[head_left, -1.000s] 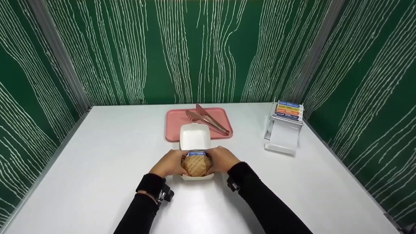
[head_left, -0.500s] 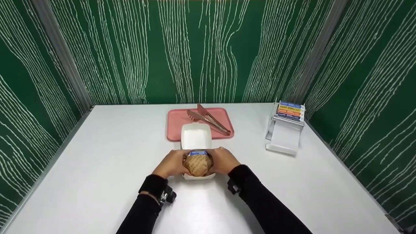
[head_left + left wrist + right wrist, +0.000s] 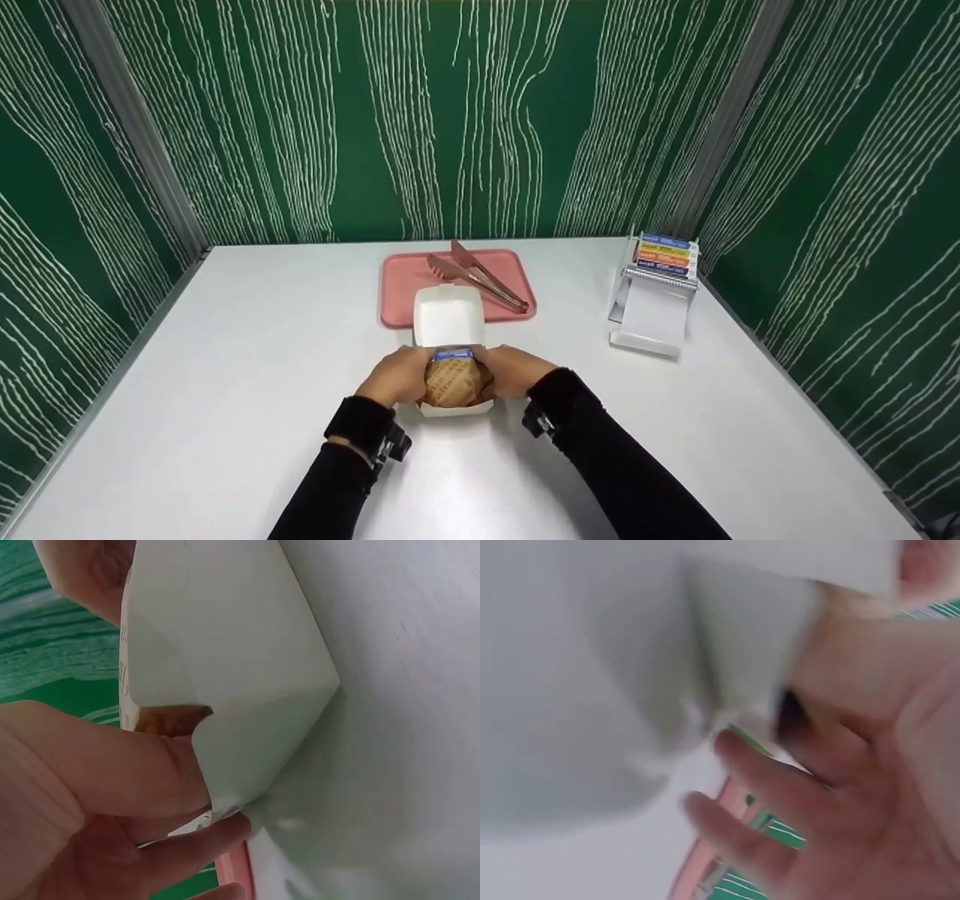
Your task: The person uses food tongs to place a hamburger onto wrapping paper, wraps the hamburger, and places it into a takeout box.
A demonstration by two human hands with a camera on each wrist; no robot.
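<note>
A burger in printed brown paper, with a blue label at its far side, sits in the lower half of a white clamshell box. The lid is raised at the back. My left hand holds the burger's left side, its upper digit reaching inside the box wall and other fingers outside. On the opposite side my right hand holds the burger, some fingers inside the corner and two stretched outside, blurred in the right wrist view. The fingertips against the paper are hidden.
Behind the box lies a pink tray with metal tongs on it. A metal label dispenser with several coloured label boxes stands at the right back. Green walls with white lines surround the white table.
Both hands have shifted slightly on the burger, and their thumbs no longer show over its near sides. More of the brown paper shows at right. The box stays in place.
</note>
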